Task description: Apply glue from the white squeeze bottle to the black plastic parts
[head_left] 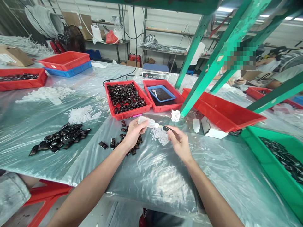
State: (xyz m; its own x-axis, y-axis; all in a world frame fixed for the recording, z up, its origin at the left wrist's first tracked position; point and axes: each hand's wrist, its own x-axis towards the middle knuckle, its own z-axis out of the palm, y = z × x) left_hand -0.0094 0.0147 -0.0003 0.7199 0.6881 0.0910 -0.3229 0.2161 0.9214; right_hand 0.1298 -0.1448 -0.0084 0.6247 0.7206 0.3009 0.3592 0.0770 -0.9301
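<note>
My left hand [134, 131] grips a squeeze bottle [149, 122], my right [181, 143] pinches a black piece [167, 128], both beside the clear bits [160, 136]; squeezing too hard could smear the piece or drip onto them.

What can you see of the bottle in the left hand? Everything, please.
The bottle is small, whitish and translucent, apparently soft plastic, with a rounded body, a narrower neck and a slim tip that looks yellow-green. The left hand grips the body, hiding part of it. It lies nearly level, tilted slightly tip-down, held above the table. The tip points at the black piece in the right hand; whether they touch, I can't tell. Fill level and any label aren't readable.
</note>
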